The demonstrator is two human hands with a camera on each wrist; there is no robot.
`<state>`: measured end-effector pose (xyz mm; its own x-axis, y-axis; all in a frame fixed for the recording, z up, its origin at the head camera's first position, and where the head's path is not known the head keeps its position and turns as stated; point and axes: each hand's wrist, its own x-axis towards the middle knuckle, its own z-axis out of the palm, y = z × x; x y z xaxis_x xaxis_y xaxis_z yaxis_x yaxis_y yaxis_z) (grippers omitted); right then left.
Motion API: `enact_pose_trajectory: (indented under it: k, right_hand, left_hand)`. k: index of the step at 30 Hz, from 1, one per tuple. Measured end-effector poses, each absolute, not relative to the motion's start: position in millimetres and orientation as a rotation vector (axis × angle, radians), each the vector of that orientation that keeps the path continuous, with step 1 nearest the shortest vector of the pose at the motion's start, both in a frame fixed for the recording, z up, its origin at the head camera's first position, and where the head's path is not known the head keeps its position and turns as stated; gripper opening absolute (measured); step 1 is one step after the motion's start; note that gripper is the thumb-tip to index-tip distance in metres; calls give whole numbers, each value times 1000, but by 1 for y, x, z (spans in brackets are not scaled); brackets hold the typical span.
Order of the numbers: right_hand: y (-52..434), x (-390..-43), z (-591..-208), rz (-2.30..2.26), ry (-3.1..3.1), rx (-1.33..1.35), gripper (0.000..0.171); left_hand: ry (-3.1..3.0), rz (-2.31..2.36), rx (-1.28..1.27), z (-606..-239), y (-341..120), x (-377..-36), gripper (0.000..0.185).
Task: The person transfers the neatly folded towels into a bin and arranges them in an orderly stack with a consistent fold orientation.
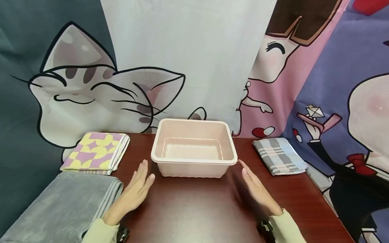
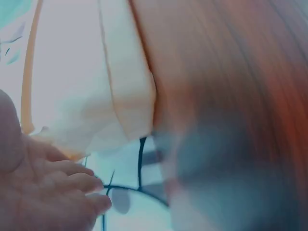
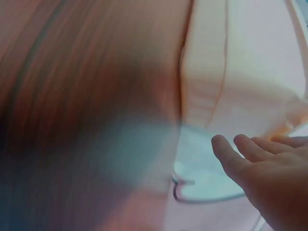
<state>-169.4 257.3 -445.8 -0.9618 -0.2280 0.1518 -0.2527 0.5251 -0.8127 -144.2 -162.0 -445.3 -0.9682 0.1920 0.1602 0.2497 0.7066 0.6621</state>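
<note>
While a pale pink tub (image 1: 193, 148) stands upright and empty at the middle of a dark red worktop (image 1: 197, 209), a person's two hands flank its near corners. The left hand (image 1: 135, 189) lies just beside the tub's front left corner, fingers straight and close together, holding nothing; whether its fingertips touch the tub wall cannot be told. The right hand (image 1: 258, 192) reaches toward the front right corner in the same way, fingers straight, with the fingertips just under the tub's rim. Pale sleeves cover both wrists. From the left wrist view, the fingers (image 2: 72, 183) show loosely extended below the tub's wall (image 2: 120, 96); the right wrist view shows fingers (image 3: 250, 154) stretched out beside that wall (image 3: 231, 77). A yellow and purple folded cloth (image 1: 97, 152) lies at the far left, a grey towel (image 1: 67, 202) near it, and a checked cloth (image 1: 279, 156) at the far right.
</note>
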Motion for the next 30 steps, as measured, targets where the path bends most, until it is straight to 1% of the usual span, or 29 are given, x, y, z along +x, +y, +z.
enact_pose_trajectory:
  k: [5, 7, 11, 15, 17, 24, 30]
  right_hand:
    - [238, -172, -446, 1736, -2645, 356, 60]
    - [232, -173, -448, 1773, -2640, 347, 63]
    - [224, -169, -450, 1877, -2593, 343, 63]
    - [223, -165, -451, 2069, -2466, 383, 63]
    - [224, -163, -451, 2096, -2436, 393, 63]
    - [225, -146, -451, 1793, -2605, 276, 59]
    - [223, -128, -450, 1687, -2652, 288, 56]
  left_hand:
    - [-2648, -1578, -315, -452, -146, -152, 57]
    - [-2556, -1778, -335, -454, -141, -154, 59]
    - [-2405, -2040, -425, -458, -135, -150, 64]
    - [-2411, -2049, -413, -458, -135, -143, 63]
    - [-2414, -2063, -423, -457, -135, -141, 64]
    - [-2396, -2154, -450, -456, -140, -130, 69]
    - [-2355, -2189, -497, -454, -145, -116, 68]
